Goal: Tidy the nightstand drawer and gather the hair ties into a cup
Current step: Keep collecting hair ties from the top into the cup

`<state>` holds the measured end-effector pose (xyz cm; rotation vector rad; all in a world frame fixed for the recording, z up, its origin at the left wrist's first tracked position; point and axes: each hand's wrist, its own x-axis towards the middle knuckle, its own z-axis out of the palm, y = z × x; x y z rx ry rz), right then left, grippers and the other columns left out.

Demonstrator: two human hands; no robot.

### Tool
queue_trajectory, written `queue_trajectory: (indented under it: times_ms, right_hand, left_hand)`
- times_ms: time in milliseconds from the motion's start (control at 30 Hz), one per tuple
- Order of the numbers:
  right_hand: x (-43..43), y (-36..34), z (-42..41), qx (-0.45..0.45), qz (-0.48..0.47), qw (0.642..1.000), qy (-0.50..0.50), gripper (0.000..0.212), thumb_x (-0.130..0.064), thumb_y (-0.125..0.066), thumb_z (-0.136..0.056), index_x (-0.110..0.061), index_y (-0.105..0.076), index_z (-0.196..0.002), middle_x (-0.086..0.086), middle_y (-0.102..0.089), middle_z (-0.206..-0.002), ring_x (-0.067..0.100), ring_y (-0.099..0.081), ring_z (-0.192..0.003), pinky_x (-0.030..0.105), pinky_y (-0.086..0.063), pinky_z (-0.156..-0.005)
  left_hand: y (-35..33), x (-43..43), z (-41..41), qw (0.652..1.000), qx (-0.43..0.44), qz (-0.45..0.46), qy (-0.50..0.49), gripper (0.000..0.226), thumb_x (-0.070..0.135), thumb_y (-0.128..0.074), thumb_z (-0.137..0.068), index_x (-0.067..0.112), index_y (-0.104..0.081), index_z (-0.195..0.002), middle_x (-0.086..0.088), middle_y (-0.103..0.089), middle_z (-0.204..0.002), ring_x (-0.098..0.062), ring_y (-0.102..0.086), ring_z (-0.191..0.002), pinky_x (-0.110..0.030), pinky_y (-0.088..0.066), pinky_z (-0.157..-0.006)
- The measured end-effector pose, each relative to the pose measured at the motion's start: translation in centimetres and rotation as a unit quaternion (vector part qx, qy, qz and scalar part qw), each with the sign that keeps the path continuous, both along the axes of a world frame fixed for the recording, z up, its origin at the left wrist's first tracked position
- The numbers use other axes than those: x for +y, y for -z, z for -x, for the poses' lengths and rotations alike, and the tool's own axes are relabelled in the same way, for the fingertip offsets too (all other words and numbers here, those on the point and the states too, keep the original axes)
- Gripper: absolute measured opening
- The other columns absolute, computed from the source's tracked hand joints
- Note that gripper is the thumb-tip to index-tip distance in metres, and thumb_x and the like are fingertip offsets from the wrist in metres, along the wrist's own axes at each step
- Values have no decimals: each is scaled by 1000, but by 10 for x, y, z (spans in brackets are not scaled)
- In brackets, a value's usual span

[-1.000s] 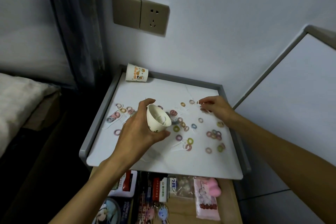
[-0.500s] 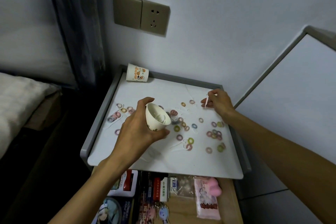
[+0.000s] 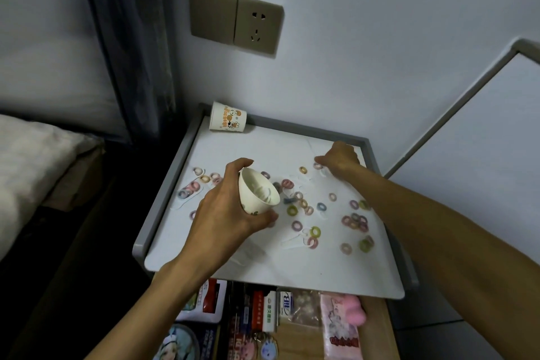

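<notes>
Small coloured hair ties point(image 3: 355, 221) and thin white plastic strips lie scattered over the white nightstand top point(image 3: 292, 269). My left hand point(image 3: 222, 216) grips a white paper cup point(image 3: 257, 194) above the middle of the top, its mouth tilted to the right, with something pale inside. My right hand point(image 3: 340, 158) is low at the far right corner. Its bunched fingertips point left at a pink hair tie point(image 3: 318, 166); whether they pinch anything is hidden.
A second printed paper cup point(image 3: 228, 121) lies on its side at the back left corner. A grey raised rim point(image 3: 163, 199) borders the top. Below, the open drawer point(image 3: 377, 330) holds small boxes point(image 3: 268, 311), a pink packet point(image 3: 340, 330) and keychains. A bed sits left.
My right hand lifted a white strip from the far right of the top, then dropped back down towards the back corner. The left hand with the cup barely shifted.
</notes>
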<state>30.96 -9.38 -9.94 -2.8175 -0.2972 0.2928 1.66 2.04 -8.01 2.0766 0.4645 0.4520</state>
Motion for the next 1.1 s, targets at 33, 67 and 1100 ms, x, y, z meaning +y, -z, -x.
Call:
queue_trajectory:
  times_ms: [33,67,1100]
  right_hand:
    - [4,0,1,-8,19,1000,-6,34,-32,-77,-81,-7,-56,-88,9,-60,-90,27,-62,-86,30,-44,-65]
    - [6,0,1,-19,36,999,-13,33,-30,-78,-80,-8,-56,-88,10,-62,-92,27,-64,-87,30,-43,-65]
    - [-24,25,32,-115,105,977,-144,21,-4,-64,-89,-2,-60,-110,15,-64,-109,27,-63,-97,30,-49,-81]
  left_hand:
    - [1,0,0,1000,0,0,0,87,36,-89,-65,39,-34,-133,15,-58,-111,-9,-57,-91,-8,-37,-63]
    - [1,0,0,1000,1,1,1,88,37,-89,-65,39,-34,-134,14,-58,-111,-9,-57,-91,-8,-38,-63]
    - [1,1,8,1000,-4,6,0,87,37,-88,-66,38,-34,-134,11,-58,-115,-13,-58,-95,-13,-41,-67]
